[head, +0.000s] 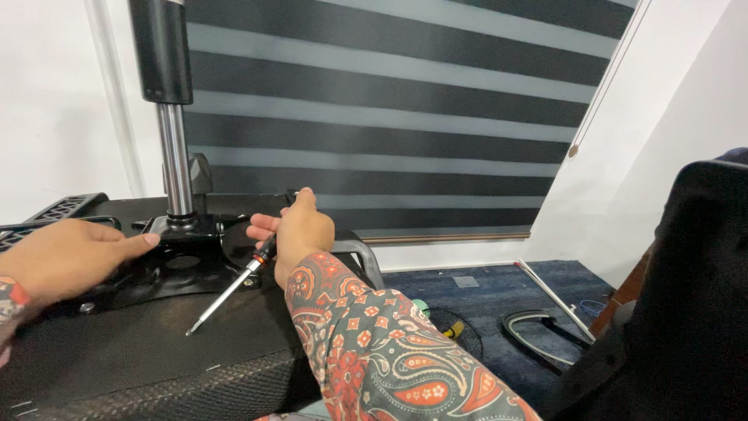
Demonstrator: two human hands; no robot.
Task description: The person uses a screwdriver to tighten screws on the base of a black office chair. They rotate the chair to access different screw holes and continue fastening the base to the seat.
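Note:
An upturned office chair seat [140, 351] lies in front of me, black underside up, with a black metal mechanism plate [167, 269] and a chrome gas cylinder [176, 160] rising from it. My left hand [66, 256] rests flat on the plate's left side, fingertips near the cylinder base. My right hand [296, 230], in a red paisley sleeve, is closed around a screwdriver [226, 292] with a black and orange handle. Its metal shaft points down and left, and the tip rests on the seat's underside.
A striped roller blind [389, 101] covers the window behind. On the blue carpet at right lie a curved black chair armrest [538, 335] and a thin white rod [555, 295]. A black chair part [686, 296] fills the right edge.

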